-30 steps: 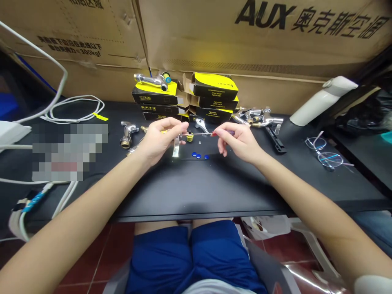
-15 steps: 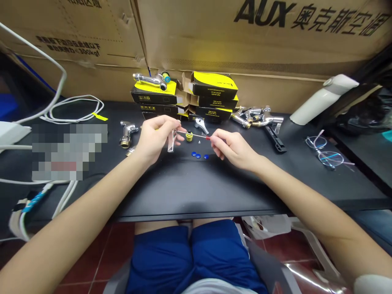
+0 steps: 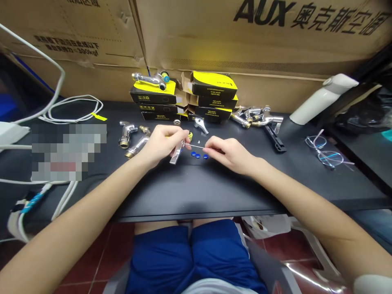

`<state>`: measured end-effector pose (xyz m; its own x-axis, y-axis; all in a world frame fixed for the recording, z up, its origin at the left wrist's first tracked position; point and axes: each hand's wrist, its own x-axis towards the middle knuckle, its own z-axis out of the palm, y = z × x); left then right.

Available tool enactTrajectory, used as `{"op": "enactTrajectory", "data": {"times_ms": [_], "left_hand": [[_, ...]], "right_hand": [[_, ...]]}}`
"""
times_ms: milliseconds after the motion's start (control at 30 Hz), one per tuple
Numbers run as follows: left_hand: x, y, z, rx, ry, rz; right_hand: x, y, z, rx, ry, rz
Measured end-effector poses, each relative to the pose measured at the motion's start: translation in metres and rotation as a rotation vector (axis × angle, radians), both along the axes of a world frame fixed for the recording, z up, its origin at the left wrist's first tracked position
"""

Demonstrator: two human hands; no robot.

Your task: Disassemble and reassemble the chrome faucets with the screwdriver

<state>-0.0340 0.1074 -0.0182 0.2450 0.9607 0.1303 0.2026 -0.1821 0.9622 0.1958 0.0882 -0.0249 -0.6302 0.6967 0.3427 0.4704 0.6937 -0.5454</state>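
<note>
We see the fingers of the left hand pinched shut on the top of a chrome lever. Its lower end slants down to the table and seems to touch it, just left of the middle. The fingers of the right hand are curled tight around a screwdriver. Its handle is hidden in the fist, so we see only the thin shaft, which runs left and slightly up to meet the top of the lever at the left fingertips. We cannot tell whether the tip sits in a screw.

Between the two hands, just below the shaft, three blue caps lie in a row on the table. A tiny screw stands just behind the shaft. A yellow fitting shows behind the left fingertips, and a spare handle lies a little further back.

Beside the left wrist we find a pipe with a brass end, and near it, to the left, a chrome elbow.

At the back of the table stand stacked black-and-yellow boxes, with a tap lying on the left pile. To their right is a heap of chrome parts, with a black bar just in front of it. Well off to the right we see glasses and a white bottle lying tilted. White cables coil at the far left. Large cartons fill the wall behind, and blue shorts show below the table edge.
</note>
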Motion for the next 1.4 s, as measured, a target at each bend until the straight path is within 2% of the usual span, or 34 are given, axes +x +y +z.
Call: {"op": "enactTrajectory", "data": {"times_ms": [100, 167, 233, 367, 433, 467, 533, 600, 667, 733, 767, 833, 900, 967, 1067, 1133, 1167, 1200, 1267, 1333, 1400], "left_hand": [[0.003, -0.003, 0.001, -0.009, 0.067, -0.017], [0.003, -0.005, 0.001, 0.053, 0.115, -0.003], [0.003, -0.007, 0.002, 0.185, 0.161, 0.026], [0.002, -0.013, 0.002, 0.408, 0.170, 0.078], [0.002, -0.015, 0.002, 0.435, 0.168, 0.075], [0.002, -0.015, 0.002, 0.439, 0.168, 0.070], [0.003, -0.012, 0.001, 0.413, 0.166, 0.071], [0.004, -0.008, -0.001, 0.316, 0.151, 0.081], [0.005, -0.005, -0.003, 0.175, 0.130, 0.067], [0.006, -0.003, -0.004, 0.068, 0.106, 0.026], [0.006, -0.003, -0.005, 0.040, 0.098, 0.008], [0.006, -0.004, -0.005, 0.057, 0.097, 0.002], [0.006, -0.006, -0.005, 0.148, 0.130, 0.018], [0.006, -0.009, -0.004, 0.266, 0.171, 0.049], [0.005, -0.012, -0.004, 0.385, 0.186, 0.069], [0.005, -0.013, -0.005, 0.430, 0.182, 0.065], [0.004, -0.012, -0.005, 0.440, 0.183, 0.062], [0.004, -0.012, -0.006, 0.438, 0.185, 0.063], [0.005, -0.010, -0.006, 0.397, 0.192, 0.067], [0.006, -0.008, -0.006, 0.304, 0.180, 0.074], [0.007, -0.006, -0.006, 0.179, 0.140, 0.073]], "right_hand": [[-0.001, -0.002, 0.000, 0.049, 0.000, 0.008], [-0.002, -0.003, 0.001, -0.038, 0.054, -0.011], [-0.004, -0.003, 0.002, -0.285, 0.174, -0.029], [-0.007, -0.002, 0.008, -0.978, 0.364, 0.028], [-0.008, -0.003, 0.010, -1.128, 0.377, 0.049], [-0.009, -0.003, 0.010, -1.117, 0.380, 0.034], [-0.011, -0.005, 0.007, -0.932, 0.385, -0.038], [-0.012, -0.006, 0.003, -0.574, 0.368, -0.114], [-0.011, -0.006, -0.003, -0.189, 0.296, -0.111], [-0.009, -0.006, -0.008, 0.066, 0.202, -0.041], [-0.008, -0.006, -0.009, 0.126, 0.168, -0.009], [-0.007, -0.007, -0.008, 0.136, 0.154, 0.003], [-0.008, -0.009, -0.005, 0.007, 0.205, -0.051], [-0.009, -0.009, 0.000, -0.278, 0.297, -0.098], [-0.010, -0.006, 0.006, -0.806, 0.429, -0.098], [-0.011, -0.003, 0.007, -1.035, 0.472, -0.081], [-0.011, -0.002, 0.007, -1.088, 0.481, -0.081], [-0.011, -0.001, 0.006, -1.102, 0.482, -0.086], [-0.013, -0.001, 0.004, -1.013, 0.468, -0.113], [-0.013, -0.003, 0.001, -0.786, 0.449, -0.141], [-0.012, -0.005, -0.002, -0.460, 0.391, -0.153]]}}
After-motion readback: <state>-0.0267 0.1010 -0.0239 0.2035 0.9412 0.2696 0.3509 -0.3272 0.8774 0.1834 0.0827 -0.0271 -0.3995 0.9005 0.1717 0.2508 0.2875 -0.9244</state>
